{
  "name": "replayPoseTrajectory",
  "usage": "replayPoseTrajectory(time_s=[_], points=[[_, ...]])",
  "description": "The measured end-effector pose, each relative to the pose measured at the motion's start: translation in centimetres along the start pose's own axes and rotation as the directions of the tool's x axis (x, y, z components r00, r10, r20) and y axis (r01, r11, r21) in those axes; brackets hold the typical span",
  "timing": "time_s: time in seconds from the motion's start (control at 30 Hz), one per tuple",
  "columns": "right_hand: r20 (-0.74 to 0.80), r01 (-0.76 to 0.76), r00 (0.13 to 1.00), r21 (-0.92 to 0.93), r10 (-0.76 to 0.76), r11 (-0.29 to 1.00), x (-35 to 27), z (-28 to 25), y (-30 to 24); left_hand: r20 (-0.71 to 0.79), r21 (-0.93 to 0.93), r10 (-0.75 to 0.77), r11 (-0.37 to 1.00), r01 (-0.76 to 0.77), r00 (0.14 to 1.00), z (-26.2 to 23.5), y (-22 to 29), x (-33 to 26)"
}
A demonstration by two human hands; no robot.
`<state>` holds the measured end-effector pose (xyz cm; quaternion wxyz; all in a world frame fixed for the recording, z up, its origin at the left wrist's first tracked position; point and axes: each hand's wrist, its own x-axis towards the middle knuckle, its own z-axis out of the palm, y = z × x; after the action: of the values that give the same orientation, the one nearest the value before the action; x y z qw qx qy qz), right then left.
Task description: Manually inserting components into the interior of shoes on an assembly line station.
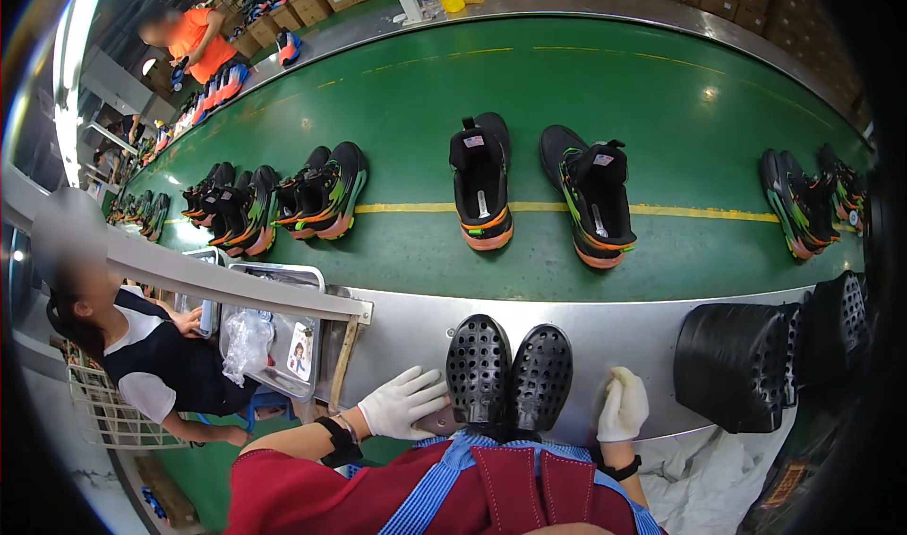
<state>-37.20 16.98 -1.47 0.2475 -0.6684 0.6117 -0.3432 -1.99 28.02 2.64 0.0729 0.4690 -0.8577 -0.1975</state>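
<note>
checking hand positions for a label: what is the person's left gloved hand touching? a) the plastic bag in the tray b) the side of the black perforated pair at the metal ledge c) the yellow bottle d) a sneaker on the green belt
b: the left hand lies against the left side of the black perforated pair at the metal ledge, while the right hand is apart from it on the other side.

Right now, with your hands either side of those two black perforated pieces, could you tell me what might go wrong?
1. The two black perforated pieces stand at the near side of the metal ledge; a nudge might tip them toward you.
2. The left hand only touches the left piece from the side, and the right hand is apart, so neither seems secured.
3. The stack of black pieces sits close to the right hand and could be bumped.
</note>
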Motion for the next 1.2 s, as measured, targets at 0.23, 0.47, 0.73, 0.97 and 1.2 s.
replayPoseTrajectory(time_s=[0.23,0.47,0.73,0.97,1.2], points=[[0.105,0.209,0.976,-0.190,-0.191,0.959,1.1,1.1,-1.2,-0.019,0.002,0.000,1.000,0.000,1.000,0.0,0.0,0.0],[-0.039,0.075,0.996,-0.168,-0.082,0.983,0.4,2.3,-1.1,-0.063,0.080,0.054,0.996,-0.049,0.997,0.5,0.5,-0.6],[-0.072,0.128,0.988,-0.151,-0.140,0.980,-1.4,3.2,-2.3,-0.150,0.082,0.079,0.994,-0.067,0.986,0.8,0.6,-1.1],[-0.087,0.162,0.979,-0.218,-0.184,0.963,-1.5,3.2,-2.7,-0.131,0.102,0.089,0.992,-0.076,0.987,0.4,1.2,-1.5],[-0.055,0.139,0.986,-0.268,-0.159,0.953,-1.5,2.8,-2.9,-0.082,0.056,0.156,0.987,-0.151,0.984,-0.3,0.3,-1.3]])
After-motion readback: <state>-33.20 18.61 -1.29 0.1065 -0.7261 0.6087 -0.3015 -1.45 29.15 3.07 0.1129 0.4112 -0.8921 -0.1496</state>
